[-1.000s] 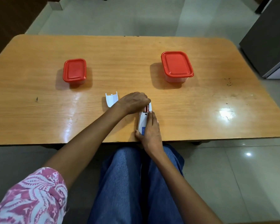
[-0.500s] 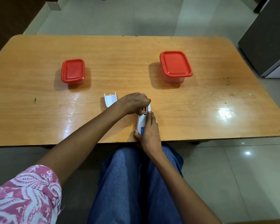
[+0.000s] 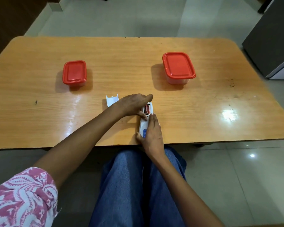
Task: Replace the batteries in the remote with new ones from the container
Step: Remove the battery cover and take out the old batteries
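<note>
On the wooden bench (image 3: 203,112), by its 6 o'clock edge, the remote (image 3: 142,125) lies pointing to 12 o'clock. The right hand (image 3: 152,134) presses flat on it. The left hand (image 3: 132,104), fingers loose, touches beside the batteries (image 3: 147,109).

Open table (image 3: 138,51) between small container (image 3: 74,72) and large container (image 3: 178,66); battery cover (image 3: 112,99) lies beside the left hand (image 3: 133,104).
</note>
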